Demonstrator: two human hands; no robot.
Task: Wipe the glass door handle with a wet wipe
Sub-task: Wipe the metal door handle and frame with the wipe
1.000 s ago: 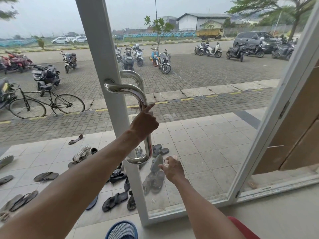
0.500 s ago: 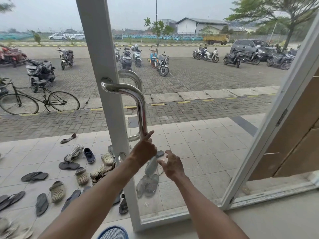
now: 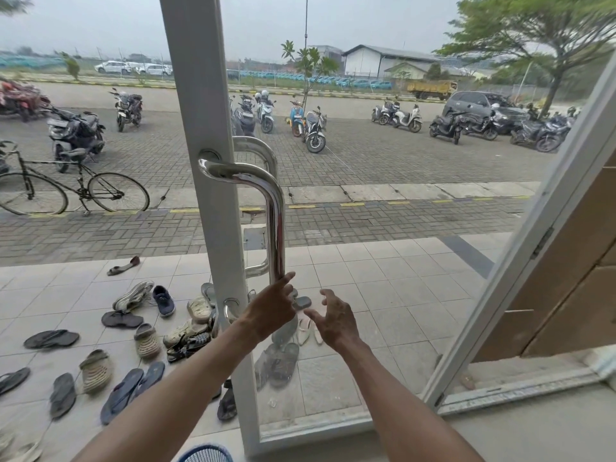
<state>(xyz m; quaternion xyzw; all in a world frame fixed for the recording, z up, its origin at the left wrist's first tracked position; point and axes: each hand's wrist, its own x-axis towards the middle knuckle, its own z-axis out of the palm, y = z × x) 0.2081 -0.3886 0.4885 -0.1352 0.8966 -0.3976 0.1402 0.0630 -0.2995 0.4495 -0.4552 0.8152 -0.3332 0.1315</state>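
Handle (image 3: 276, 228): left hand (image 3: 271, 313), its grip holding the lower end, wipe unseen. Right hand (image 3: 335, 323), grip wide, is possibly risking fingerprints on glass (image 3: 400, 195).

Pale tiled porch floor (image 3: 383, 295) beyond the glass, strewn with sandals and shoes (image 3: 146, 341); a white door frame (image 3: 200, 95) stands upright at centre; farther out, brick paving (image 3: 400, 161) with parked motorbikes (image 3: 315, 131) and a bicycle (image 3: 83, 191); a tree (image 3: 533, 38) at right; brown wall panels (image 3: 566, 261) beside the hinge; flat grey sky (image 3: 100, 21).
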